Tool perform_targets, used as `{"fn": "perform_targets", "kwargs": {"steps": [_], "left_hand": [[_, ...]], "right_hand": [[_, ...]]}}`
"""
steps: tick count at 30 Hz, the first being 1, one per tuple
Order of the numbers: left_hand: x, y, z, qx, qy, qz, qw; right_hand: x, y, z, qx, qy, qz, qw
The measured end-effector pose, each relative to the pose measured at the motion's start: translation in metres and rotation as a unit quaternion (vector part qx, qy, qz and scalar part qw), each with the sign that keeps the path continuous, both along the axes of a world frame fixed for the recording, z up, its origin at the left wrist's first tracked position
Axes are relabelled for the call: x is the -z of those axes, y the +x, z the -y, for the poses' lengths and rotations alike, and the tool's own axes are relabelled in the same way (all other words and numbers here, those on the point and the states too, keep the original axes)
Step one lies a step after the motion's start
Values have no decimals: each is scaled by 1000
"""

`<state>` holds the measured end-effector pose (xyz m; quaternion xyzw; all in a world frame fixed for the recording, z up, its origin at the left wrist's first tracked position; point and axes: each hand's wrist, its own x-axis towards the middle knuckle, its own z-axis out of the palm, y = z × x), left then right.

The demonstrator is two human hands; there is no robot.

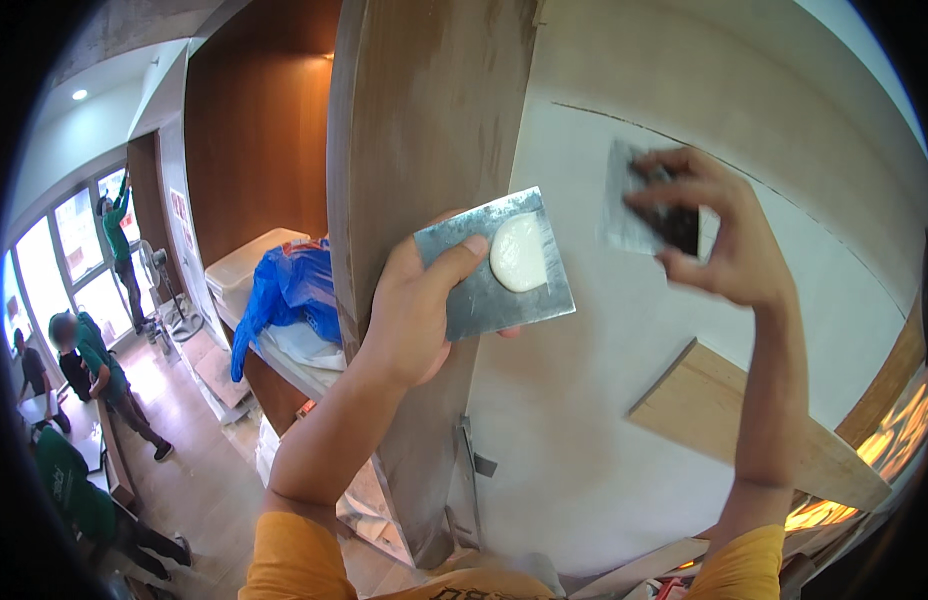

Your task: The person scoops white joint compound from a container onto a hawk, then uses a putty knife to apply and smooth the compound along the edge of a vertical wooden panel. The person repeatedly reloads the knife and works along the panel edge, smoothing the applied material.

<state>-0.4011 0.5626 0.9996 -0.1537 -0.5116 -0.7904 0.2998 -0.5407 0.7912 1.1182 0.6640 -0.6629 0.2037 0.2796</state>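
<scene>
A metal plate [474, 288] bearing white paste [520, 254] is gripped by the left hand [406, 310], a blurred scraper [625, 215] by the right hand [736, 230]; the yellow shirt [296, 558] is lettered.

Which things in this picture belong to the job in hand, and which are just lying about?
Job in hand:
thin squarish grey metal plate, in the left hand
rounded white paste on it
blurred flat grey tool, in the right hand
probably the white panel behind

Apparently lying about:
crumpled blue plastic bag
rectangular pale plastic bin
flat tan wooden board
</scene>
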Motion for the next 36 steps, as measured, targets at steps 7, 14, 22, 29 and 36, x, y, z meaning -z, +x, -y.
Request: {"fn": "perform_targets", "kwargs": {"steps": [7,14,22,29,36], "left_hand": [[3,-4,5,3,62,31,998],[-1,3,-9,-10,139,59,989],[0,4,-13,-54,161,55,984],[4,1,-6,-8,137,47,989],[6,0,-4,21,136,47,989]], "right_hand": [[-55,-95,124,-336,-296,385,807],[-104,-137,226,-273,-465,250,804],[-113,-131,262,-246,-525,247,776],[-116,-127,260,-219,-529,223,789],[-128,-134,254,-201,-505,188,818]]}}
